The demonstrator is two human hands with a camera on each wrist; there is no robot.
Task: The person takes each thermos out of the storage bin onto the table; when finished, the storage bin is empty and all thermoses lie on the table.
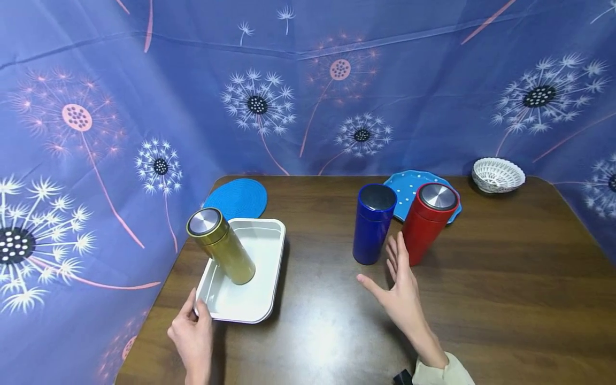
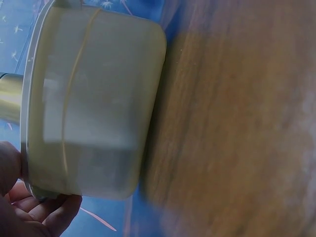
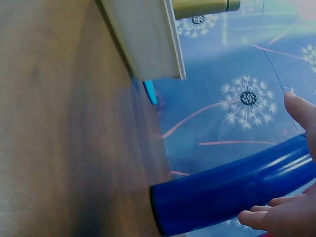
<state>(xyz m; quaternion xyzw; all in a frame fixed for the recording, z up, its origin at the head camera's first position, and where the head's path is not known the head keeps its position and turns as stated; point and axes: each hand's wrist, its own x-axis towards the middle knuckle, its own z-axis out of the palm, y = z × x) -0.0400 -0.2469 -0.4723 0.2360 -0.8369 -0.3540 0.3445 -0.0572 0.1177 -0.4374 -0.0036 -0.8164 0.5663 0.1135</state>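
My left hand (image 1: pixel 191 332) grips the near left corner of a white rectangular tub (image 1: pixel 269 278), thumb on the rim and fingers underneath, as the left wrist view also shows. Inside the tub stands a gold thermos flask (image 1: pixel 231 254) with a silver lid. To the right, a blue thermos flask (image 1: pixel 369 230) with a dark lid stands upright on the table. My right hand (image 1: pixel 401 291) is just in front of it, thumb spread from the straight fingers, holding nothing. Beside the blue flask stands a red thermos flask (image 1: pixel 425 230), its lower part near my right fingertips.
A round blue woven mat (image 1: pixel 245 195) lies behind the tub. Behind the blue and red flasks is a blue dotted plate (image 1: pixel 403 184). A white openwork bowl (image 1: pixel 498 176) stands at the back right of the wooden table (image 1: pixel 505 283). Dandelion-patterned cloth (image 1: pixel 308 107) hangs around the table.
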